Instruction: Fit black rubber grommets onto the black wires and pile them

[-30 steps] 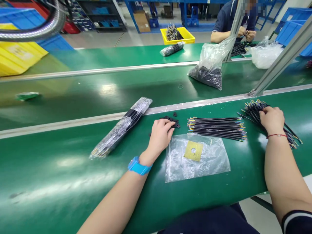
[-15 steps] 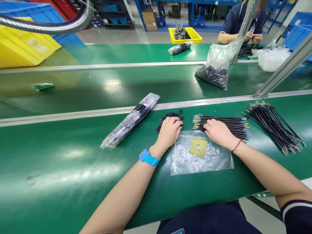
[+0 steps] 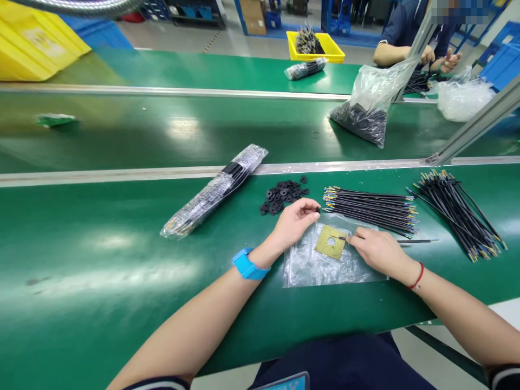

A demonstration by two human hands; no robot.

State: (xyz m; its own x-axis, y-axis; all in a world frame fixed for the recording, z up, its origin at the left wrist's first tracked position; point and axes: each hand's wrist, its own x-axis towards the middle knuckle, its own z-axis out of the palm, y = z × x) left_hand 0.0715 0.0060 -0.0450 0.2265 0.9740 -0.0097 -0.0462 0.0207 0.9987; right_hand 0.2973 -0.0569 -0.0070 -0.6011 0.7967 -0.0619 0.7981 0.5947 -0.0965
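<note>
Between the thumb and fingers of my left hand (image 3: 296,221) is a small black rubber piece (image 3: 318,210), like those in the pile of black pieces (image 3: 280,196) just behind it. My right hand (image 3: 376,250) pinches a black cable (image 3: 418,241) near its stripped end, which points left over a yellowish square plate with a hole (image 3: 325,250). That plate lies on a clear plastic bag (image 3: 304,271). Behind my right hand lies a row of black cables (image 3: 369,208) with coloured wire ends.
A looser cable bundle (image 3: 457,214) lies at right, a plastic-wrapped bundle (image 3: 215,189) at left. Across the metal rail (image 3: 162,174) stands a clear bag of black parts (image 3: 363,116). A metal post (image 3: 475,122) slants up at right. A co-worker (image 3: 406,40) sits opposite.
My left hand has left the pile, moving right with a black rubber piece. My right hand has drawn one cable from the row toward me, over the bag. The view has shifted slightly.
</note>
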